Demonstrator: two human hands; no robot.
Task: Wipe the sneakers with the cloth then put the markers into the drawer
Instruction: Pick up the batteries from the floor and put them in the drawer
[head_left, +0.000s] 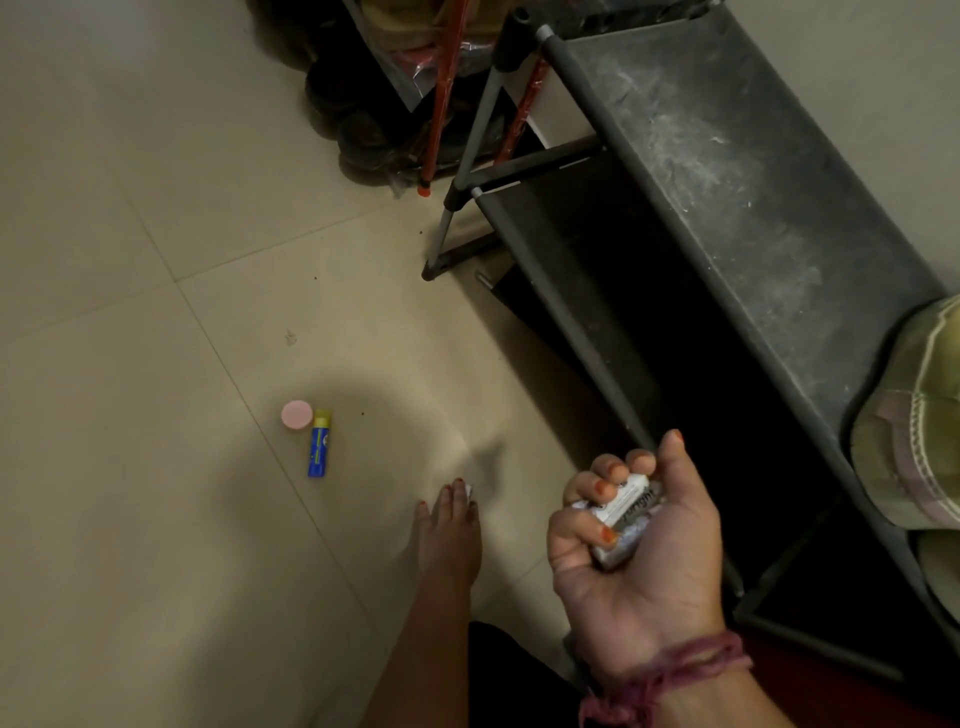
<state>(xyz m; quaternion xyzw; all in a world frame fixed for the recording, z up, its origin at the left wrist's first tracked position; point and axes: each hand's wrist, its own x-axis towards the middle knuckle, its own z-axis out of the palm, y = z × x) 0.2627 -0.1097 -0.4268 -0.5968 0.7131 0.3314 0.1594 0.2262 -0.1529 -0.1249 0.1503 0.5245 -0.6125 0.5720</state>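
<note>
The fingers (608, 486) of the right hand (634, 545) are curled round a small bundle of white-wrapped objects (626, 512), probably the markers though the print is too blurred to tell, while the left hand (449, 525) reaches down to the floor (130, 312) and pinches a small white scrap (469, 491) at its fingertips. A blue-and-yellow tube (319, 444) lies on the floor ahead and to the left of that hand, its long axis running away from the person, touching a pink round cap (296, 414); the left hand is the nearer, with nothing between. A dark shoe rack (727, 208) stands to the right with a cloth-like bundle (914, 415) at its edge; no drawer shows
</note>
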